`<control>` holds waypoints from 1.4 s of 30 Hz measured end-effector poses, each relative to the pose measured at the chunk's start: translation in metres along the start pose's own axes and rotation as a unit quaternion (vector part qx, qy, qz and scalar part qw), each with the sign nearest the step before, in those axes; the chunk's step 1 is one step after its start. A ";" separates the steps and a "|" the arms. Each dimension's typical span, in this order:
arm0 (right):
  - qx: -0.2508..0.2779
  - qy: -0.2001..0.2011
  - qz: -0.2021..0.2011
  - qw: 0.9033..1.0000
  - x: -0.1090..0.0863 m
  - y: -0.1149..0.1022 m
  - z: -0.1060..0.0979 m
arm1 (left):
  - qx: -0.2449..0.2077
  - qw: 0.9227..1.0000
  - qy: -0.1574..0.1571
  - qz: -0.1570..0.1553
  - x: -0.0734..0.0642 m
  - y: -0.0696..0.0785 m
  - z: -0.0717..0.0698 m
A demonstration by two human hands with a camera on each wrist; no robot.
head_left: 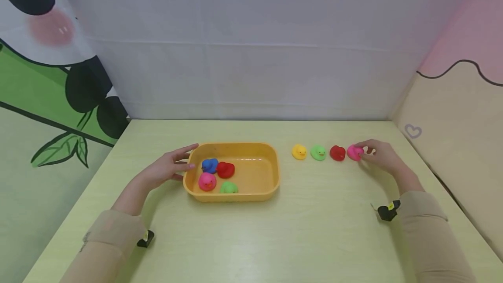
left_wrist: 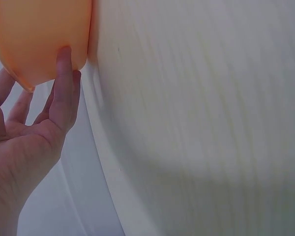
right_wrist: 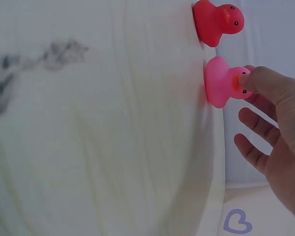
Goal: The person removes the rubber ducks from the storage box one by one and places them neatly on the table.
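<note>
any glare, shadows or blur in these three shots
Head: a faint glare streak inside the tray; left wrist: a broad, soft-edged shadow across the table; right wrist: pink duck fairly crisp, dark smudges towards the left blurry.

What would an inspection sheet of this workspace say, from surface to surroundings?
Surface: pale tabletop; dark smudges in right wrist view, cause unclear.
Job's things: yellow tray holding four toy ducks; four more ducks in a row to its right.
Clutter: nothing seen.
Grips: left grip touches the tray's left end; right grip pinches the row's pink duck.
Cables: thin strand beside black right-wrist device, too small to identify.
Surroundings: grey backdrop, cartoon-printed side walls.
</note>
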State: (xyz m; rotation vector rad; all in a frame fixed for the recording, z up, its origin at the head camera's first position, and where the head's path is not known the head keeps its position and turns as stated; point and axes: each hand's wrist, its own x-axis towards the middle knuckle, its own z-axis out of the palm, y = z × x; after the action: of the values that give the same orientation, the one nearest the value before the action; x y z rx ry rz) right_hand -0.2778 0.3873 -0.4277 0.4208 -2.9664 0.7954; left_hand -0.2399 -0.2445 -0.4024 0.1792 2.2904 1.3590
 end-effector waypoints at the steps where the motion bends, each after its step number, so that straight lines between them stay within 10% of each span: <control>1: 0.000 0.001 0.000 1.000 0.000 0.000 0.001 | 0.001 1.000 0.000 0.000 0.000 0.000 0.000; 22: -0.020 -0.016 0.001 1.000 -0.002 -0.015 -0.012 | -0.014 1.000 0.003 0.000 0.001 -0.002 0.003; 42: 0.022 0.000 -0.015 1.000 -0.002 -0.092 -0.035 | 0.001 1.000 0.006 -0.008 0.000 0.001 0.001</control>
State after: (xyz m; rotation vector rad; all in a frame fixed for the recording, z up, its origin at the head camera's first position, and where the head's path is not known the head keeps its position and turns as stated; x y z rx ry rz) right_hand -0.2522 0.3288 -0.3531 0.4680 -2.9404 0.8595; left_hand -0.2398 -0.2435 -0.4019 0.1534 2.2970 1.3540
